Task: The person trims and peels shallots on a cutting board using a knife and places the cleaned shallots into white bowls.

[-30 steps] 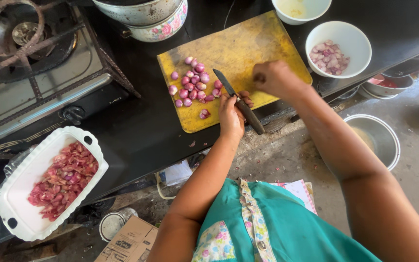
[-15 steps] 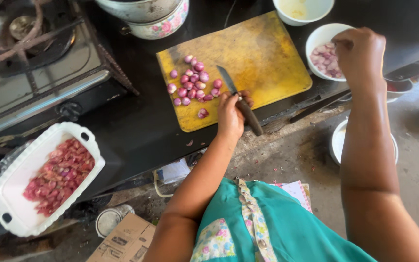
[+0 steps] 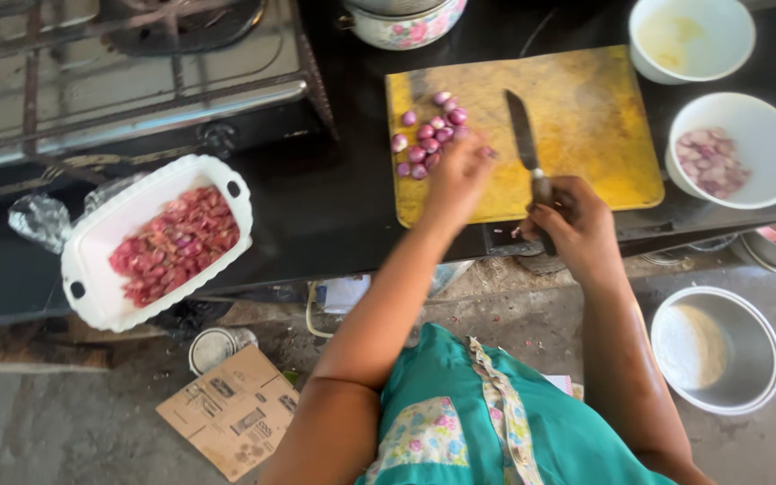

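A worn, yellow-stained rectangular cutting board lies on a glossy black countertop. Near its left edge sits a loose cluster of small, round, smooth-skinned purple shallots. The left hand reaches forward from a bent arm, palm down, its fingertips curled onto the near side of the cluster, touching the closest shallots; whether it actually pinches one cannot be told. The right hand is clenched around the dark handle of a kitchen knife with a narrow grey steel blade; the blade lies across the middle of the board, tip pointing away from the person, just beside the shallots.

To the right stands a round white ceramic bowl of pale, peeled shallot pieces, with a second white bowl holding a yellowish liquid beyond it. On the left, a white oblong plastic tray with cut-out handles holds a heap of chopped reddish pieces. A steel gas stove occupies the upper left. Below on the floor rest a round metal pot and a flattened brown cardboard box.
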